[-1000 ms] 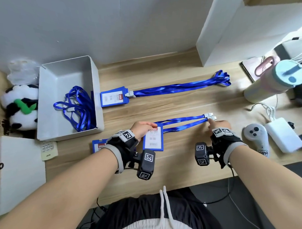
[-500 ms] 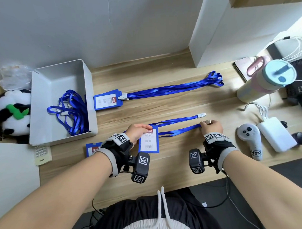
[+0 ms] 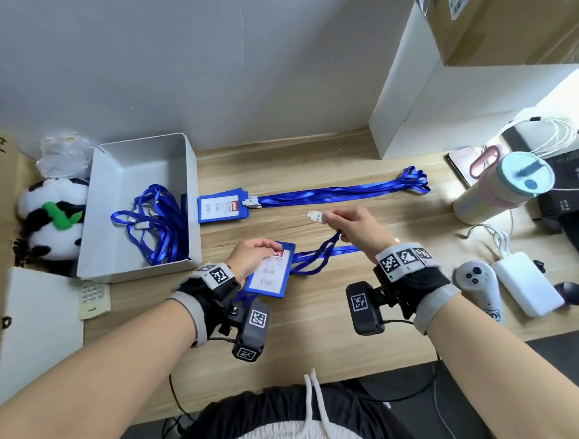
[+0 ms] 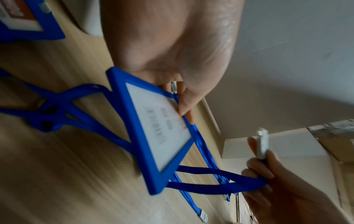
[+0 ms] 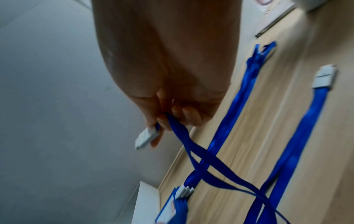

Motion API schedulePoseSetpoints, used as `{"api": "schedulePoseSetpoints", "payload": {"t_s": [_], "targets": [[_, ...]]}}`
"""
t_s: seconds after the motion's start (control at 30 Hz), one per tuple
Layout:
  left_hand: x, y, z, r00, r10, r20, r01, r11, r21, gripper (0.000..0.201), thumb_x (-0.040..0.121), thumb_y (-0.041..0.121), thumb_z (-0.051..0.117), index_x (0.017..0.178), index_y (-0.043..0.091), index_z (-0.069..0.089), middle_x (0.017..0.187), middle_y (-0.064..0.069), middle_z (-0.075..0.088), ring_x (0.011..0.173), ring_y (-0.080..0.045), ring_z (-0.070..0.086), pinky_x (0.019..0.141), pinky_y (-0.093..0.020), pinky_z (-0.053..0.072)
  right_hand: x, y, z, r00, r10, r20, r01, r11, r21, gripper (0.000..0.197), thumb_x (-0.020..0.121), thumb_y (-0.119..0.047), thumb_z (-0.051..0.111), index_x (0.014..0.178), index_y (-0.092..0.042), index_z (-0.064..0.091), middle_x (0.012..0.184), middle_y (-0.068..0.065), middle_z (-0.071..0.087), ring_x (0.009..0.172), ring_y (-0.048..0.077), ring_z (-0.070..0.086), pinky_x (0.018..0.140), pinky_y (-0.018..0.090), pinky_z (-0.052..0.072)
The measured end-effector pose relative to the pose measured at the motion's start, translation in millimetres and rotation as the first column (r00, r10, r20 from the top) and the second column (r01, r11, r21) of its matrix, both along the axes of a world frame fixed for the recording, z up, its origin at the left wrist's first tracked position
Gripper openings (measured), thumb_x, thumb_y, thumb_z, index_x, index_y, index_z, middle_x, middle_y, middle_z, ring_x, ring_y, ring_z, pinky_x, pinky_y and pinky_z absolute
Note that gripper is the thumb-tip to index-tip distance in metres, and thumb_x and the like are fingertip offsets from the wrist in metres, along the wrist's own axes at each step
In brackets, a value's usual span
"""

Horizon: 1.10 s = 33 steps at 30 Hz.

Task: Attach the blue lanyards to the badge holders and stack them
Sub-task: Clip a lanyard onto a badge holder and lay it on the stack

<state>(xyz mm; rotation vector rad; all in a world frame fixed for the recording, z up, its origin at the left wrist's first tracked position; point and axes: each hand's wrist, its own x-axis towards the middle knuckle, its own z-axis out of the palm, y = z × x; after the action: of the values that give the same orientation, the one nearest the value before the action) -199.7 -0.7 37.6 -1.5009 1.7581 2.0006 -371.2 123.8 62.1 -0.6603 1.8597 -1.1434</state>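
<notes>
Two hands working: my left hand (image 3: 255,258) is gripping the blue rectangular plastic badge holder (image 3: 272,272), my right hand (image 3: 357,228) pinching the blue ribbon lanyard's (image 3: 319,256) white clip (image 3: 316,216).

Print on the card inside the blue plastic badge holder (image 4: 153,131) is motion-smeared in the left wrist view, can't read it. From the head view, the left hand (image 3: 255,258) covers that holder's top edge. Another blue badge holder (image 4: 23,18) gets cut off by the frame corner. The small beige keypad thing (image 3: 93,298) is too tiny to make out.
</notes>
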Motion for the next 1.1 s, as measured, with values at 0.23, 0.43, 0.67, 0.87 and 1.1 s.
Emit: {"api": "schedulePoseSetpoints", "payload": {"t_s": [0.23,0.43,0.67,0.87,1.1], "targets": [[11,-4,19,0.995,-0.040,-0.089,0.033,0.997,-0.077,0.017,0.090,0.010,0.056,0.101,0.008,0.068,0.083,-0.001,0.065,0.074,-0.014,0.059,0.063,-0.020,0.046,24,-30,5,0.942,0.252,-0.221,-0.223,0.963,0.149,0.020,0.084,-0.031,0.067,0.067,-0.023,0.068,0.058,-0.011,0.057,0.057,0.006,0.045,0.061,0.023,0.038],[23,-8,25,0.989,-0.100,-0.112,0.083,0.986,-0.146,0.016,0.086,0.025,0.064,0.083,0.010,0.069,0.077,-0.003,0.060,0.076,-0.015,0.054,0.066,-0.022,0.039,38,-50,13,0.872,0.331,-0.361,-0.270,0.940,0.210,0.023,0.084,-0.037,0.065,0.073,-0.017,0.071,0.049,-0.010,0.046,0.046,0.007,0.036,0.046,0.015,0.026],[26,-14,24,0.994,-0.063,-0.090,0.035,0.958,-0.284,0.025,0.086,0.028,0.064,0.089,0.005,0.074,0.094,-0.012,0.071,0.087,-0.014,0.059,0.075,-0.021,0.042,46,-56,14,0.854,0.321,-0.408,-0.255,0.944,0.209,0.028,0.083,-0.035,0.066,0.078,-0.008,0.073,0.049,-0.009,0.046,0.046,0.008,0.039,0.043,0.011,0.032],[23,-14,23,0.993,-0.083,-0.082,0.055,0.951,-0.304,0.020,0.084,0.029,0.067,0.084,0.010,0.074,0.086,-0.006,0.069,0.084,-0.012,0.058,0.071,-0.018,0.042,46,-52,18,0.833,0.323,-0.449,-0.247,0.944,0.220,0.027,0.085,-0.035,0.065,0.076,-0.010,0.071,0.047,-0.007,0.043,0.045,0.009,0.036,0.043,0.012,0.032],[18,-13,22,0.993,-0.107,-0.051,0.087,0.949,-0.302,0.017,0.084,0.026,0.066,0.070,0.016,0.071,0.071,-0.005,0.060,0.065,-0.015,0.048,0.059,-0.023,0.036,50,-50,19,0.824,0.333,-0.459,-0.246,0.939,0.240,0.025,0.084,-0.036,0.065,0.073,-0.014,0.070,0.047,-0.008,0.043,0.044,0.009,0.037,0.042,0.015,0.031]]}}
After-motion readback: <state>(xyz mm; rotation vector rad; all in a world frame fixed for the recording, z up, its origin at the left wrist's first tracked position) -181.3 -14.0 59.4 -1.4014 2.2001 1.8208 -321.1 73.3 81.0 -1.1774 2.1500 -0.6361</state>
